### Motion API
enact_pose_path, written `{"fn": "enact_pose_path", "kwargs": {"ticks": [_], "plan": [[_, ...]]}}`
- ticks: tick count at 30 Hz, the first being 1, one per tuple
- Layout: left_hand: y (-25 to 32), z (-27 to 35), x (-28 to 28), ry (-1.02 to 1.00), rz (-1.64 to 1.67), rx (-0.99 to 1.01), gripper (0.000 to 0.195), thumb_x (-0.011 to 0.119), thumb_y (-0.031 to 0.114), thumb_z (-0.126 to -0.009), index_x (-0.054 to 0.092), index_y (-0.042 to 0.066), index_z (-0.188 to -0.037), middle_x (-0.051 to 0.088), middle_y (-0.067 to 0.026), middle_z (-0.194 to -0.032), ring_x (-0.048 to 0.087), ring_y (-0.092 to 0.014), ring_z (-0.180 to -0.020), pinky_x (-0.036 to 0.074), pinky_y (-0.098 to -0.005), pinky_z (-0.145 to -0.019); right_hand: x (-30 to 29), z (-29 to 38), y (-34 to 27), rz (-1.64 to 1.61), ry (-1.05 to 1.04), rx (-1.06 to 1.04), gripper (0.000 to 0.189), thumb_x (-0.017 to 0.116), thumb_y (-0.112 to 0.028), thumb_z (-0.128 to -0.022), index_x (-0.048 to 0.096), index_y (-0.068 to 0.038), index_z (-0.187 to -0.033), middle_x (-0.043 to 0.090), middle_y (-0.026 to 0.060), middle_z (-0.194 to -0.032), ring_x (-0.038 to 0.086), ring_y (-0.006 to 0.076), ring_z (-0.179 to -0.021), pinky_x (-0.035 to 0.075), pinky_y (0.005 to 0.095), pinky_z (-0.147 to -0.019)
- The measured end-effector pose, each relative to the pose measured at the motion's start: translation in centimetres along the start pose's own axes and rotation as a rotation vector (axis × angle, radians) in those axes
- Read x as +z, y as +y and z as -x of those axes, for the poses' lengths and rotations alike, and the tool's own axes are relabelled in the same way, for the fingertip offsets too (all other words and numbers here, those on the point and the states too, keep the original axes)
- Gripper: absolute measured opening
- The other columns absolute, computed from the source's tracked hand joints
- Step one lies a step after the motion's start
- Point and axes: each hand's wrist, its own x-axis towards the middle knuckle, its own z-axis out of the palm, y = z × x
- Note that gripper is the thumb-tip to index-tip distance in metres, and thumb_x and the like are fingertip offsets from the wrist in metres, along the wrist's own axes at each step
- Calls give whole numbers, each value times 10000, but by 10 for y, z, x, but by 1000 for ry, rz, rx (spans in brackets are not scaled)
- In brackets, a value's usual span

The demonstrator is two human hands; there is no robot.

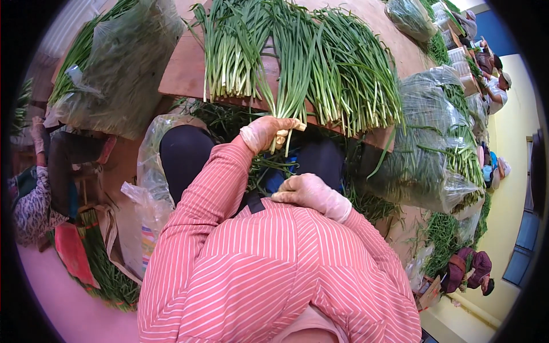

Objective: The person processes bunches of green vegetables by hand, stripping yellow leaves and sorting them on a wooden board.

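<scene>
My left hand [270, 130], in a thin translucent glove, grips the pale stem ends of a bunch of garlic chives [294, 73] at the front edge of a reddish board table [182, 70]. The leaves spread away from me over the table. On its left lies a pile of chives [233, 64], and on its right a bigger pile [351, 77], white ends towards me. My right hand [311, 193], also gloved, rests by my waist against the striped shirt. Its fingers are curled, and whether anything is in them is hidden.
Plastic-wrapped chive bundles stand left [120, 73] and right [429, 145] of the table. Loose green trimmings [373, 203] litter the floor around my knees. A co-worker [34, 201] sits at far left, and other people [469, 270] work at far right.
</scene>
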Motion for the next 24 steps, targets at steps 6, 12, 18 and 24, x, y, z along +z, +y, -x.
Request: {"fn": "enact_pose_path", "kwargs": {"ticks": [6,12,18,24], "plan": [[-1,7,6,-125,59,21,385,537,320,-913,578,14,-1145,633,-39,-852,603,-127,-697,494,-266,-627,-35,-33,1,-123,296,153,409,530,-426,-896,641,-34,-858,638,28,-735,522,86,-509,425,203,-495],[-1,5,3,-150,-34,21,438,506,365,-920,554,17,-1182,650,-81,-906,619,-153,-709,506,-294,-604,-27,-49,1,-267,212,61,399,528,-430,-898,622,-44,-864,630,39,-705,516,112,-481,417,216,-488],[-1,7,11,-189,114,99,632,589,379,-865,376,13,-1334,542,-116,-1165,560,-189,-972,497,-345,-821,-8,-51,1,-461,107,38,343,512,-360,-919,584,-49,-794,589,5,-631,472,64,-440,359,186,-388],[21,37,42,-43,186,354,395,560,215,-902,495,-12,-1218,256,104,-543,276,-23,-468,306,-186,-499,-4,-33,-11,-347,115,98,352,574,-402,-879,583,-55,-822,573,-4,-645,459,67,-461,383,212,-436]]}}
